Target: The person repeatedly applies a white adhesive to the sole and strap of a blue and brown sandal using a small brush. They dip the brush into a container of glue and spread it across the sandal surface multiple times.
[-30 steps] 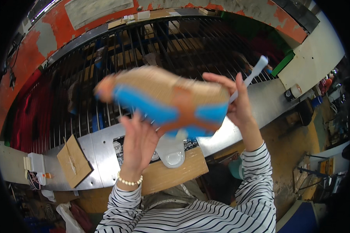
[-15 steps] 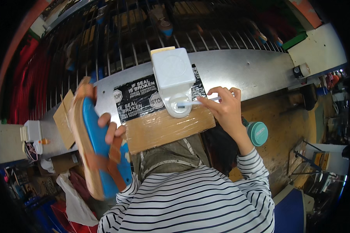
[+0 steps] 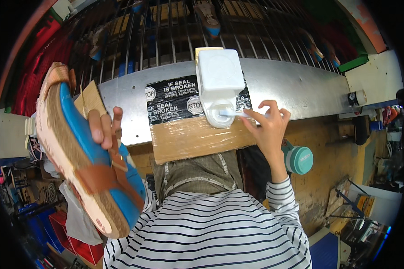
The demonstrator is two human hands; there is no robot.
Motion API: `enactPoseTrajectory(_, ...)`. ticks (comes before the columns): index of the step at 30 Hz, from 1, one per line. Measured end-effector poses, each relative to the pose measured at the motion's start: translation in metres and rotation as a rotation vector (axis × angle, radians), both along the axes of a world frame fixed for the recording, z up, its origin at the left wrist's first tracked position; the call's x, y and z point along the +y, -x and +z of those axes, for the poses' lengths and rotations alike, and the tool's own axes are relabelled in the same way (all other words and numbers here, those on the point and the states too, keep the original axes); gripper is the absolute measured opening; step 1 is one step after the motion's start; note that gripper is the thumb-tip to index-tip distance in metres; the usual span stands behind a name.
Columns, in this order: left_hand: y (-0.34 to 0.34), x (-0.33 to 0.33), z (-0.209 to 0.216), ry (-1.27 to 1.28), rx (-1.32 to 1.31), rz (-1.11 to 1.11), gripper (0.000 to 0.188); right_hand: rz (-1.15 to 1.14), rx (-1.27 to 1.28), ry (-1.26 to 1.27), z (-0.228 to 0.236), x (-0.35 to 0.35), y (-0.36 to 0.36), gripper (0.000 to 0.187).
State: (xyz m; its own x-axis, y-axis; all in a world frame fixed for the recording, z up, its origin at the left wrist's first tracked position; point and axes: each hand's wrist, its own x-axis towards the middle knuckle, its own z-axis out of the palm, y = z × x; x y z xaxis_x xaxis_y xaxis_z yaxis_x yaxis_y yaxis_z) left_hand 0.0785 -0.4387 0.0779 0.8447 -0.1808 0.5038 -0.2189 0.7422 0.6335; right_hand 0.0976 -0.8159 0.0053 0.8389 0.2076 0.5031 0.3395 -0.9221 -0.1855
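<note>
My left hand (image 3: 102, 127) is closed round a sandal (image 3: 83, 143) with a pale sole, brown straps and a blue insole-like body, held tilted at the left; part of the grip is hidden behind it. Thumb and fingers of my right hand (image 3: 270, 125) pinch a thin pale-handled brush (image 3: 240, 113). Its head reaches into the small round cup (image 3: 220, 117) at the foot of a white plastic dispenser (image 3: 221, 74). The dispenser stands on a cardboard piece (image 3: 197, 141) covered with black printed tape.
A metal ledge (image 3: 296, 89) runs across, with a roller conveyor (image 3: 175, 40) beyond it carrying more sandals. A teal-lidded container (image 3: 299, 160) is right of my lap. A small dark jar (image 3: 357, 97) stands at the ledge's right end. Red crates (image 3: 83, 246) are lower left.
The sandal has moved left and turned to show more of its sole edge. My right hand still holds the brush at the cup. The view has shifted slightly.
</note>
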Motion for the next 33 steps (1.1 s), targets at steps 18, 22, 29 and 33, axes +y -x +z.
enactPoseTrajectory(18,0.037,-0.088,0.011,-0.353,0.451,0.25,0.109,0.414,-0.308,-0.623,0.117,0.057,0.0,0.048)
enactPoseTrajectory(22,0.041,-0.091,0.015,-0.42,0.38,0.23,0.1,0.392,-0.349,-0.51,0.13,0.068,-0.002,0.045)
enactPoseTrajectory(29,0.046,-0.092,0.004,-0.625,0.294,0.368,0.093,0.337,-0.437,-0.439,0.142,0.061,-0.003,0.039)
enactPoseTrajectory(33,0.047,-0.097,0.005,-0.647,0.225,0.377,0.096,0.327,-0.444,-0.46,0.144,0.057,-0.003,0.034)
